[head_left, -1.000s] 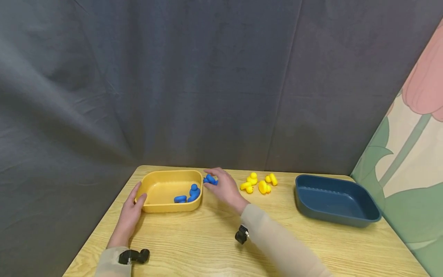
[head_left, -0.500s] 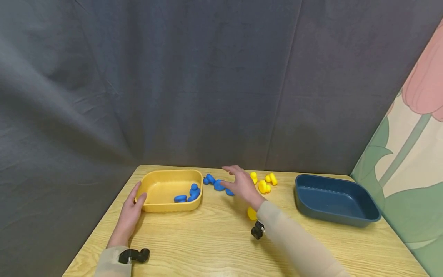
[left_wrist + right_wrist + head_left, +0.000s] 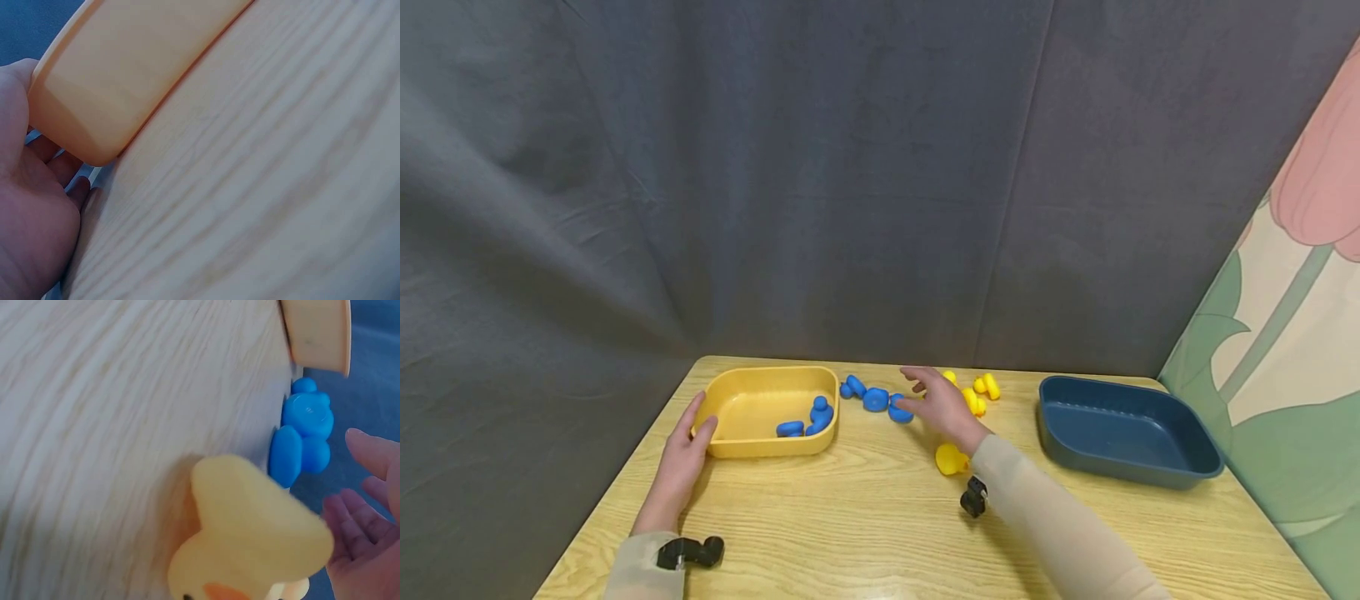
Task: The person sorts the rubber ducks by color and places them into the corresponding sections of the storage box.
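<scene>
My left hand (image 3: 681, 458) holds the left end of a yellow tray (image 3: 760, 448), thumb near the rim and fingers along the outer wall; the left wrist view shows the fingers partly hidden behind the tray (image 3: 106, 94). Several blue toy ducks (image 3: 822, 410) lie in the tray's right end. Outside it, a row of blue ducks (image 3: 876, 400) rests on the table. Over the rightmost blue duck (image 3: 901, 411) is my right hand (image 3: 943, 408), fingers spread and holding nothing visible. In the right wrist view, that hand (image 3: 369, 531) appears beyond a large, near yellow duck (image 3: 250, 525).
Yellow ducks (image 3: 973, 402) sit behind and right of my right hand, partly covered by it. Another yellow duck (image 3: 951, 460) lies beside the right sleeve. A dark blue tray (image 3: 1120, 475) stands at the right. A grey curtain (image 3: 865, 183) hangs behind the wooden table (image 3: 820, 525).
My right hand has moved right from the blue duck beside the yellow tray, uncovering more blue ducks and the front yellow duck. It now covers some yellow ducks. My left hand stays put.
</scene>
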`<move>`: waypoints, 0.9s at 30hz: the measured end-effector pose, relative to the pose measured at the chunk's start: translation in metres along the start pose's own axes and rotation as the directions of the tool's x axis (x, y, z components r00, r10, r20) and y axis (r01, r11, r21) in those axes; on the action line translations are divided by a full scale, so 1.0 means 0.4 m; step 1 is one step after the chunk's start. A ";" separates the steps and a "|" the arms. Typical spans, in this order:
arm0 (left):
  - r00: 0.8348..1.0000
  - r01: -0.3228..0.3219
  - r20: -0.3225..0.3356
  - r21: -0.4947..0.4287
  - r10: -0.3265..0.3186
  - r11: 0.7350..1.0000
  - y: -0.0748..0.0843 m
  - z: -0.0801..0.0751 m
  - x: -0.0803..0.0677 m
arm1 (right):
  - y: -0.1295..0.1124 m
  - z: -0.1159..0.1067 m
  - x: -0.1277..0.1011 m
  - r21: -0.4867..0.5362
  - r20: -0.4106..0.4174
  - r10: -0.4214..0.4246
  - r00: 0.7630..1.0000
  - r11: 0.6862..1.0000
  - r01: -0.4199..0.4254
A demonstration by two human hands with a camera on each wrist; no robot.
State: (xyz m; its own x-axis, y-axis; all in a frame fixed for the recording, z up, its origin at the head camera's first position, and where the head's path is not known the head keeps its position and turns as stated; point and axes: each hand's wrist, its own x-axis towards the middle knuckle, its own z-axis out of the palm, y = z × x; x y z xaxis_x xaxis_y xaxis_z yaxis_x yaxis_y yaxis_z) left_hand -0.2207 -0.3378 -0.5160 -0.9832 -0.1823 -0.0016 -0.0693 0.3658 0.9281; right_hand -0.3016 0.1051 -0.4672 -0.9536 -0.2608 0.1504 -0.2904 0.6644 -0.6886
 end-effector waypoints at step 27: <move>1.000 -0.006 -0.005 0.008 0.006 1.000 0.003 -0.001 -0.004 | 0.004 0.013 0.015 -0.120 0.078 0.060 0.995 0.991 -0.050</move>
State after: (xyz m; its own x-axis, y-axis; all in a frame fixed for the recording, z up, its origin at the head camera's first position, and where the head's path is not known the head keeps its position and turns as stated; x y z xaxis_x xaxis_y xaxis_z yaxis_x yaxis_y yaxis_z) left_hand -0.2192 -0.3372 -0.5146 -0.9828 -0.1844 0.0059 -0.0647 0.3742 0.9251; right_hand -0.3075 0.1007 -0.4711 -0.9602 -0.2743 0.0532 -0.2495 0.7561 -0.6050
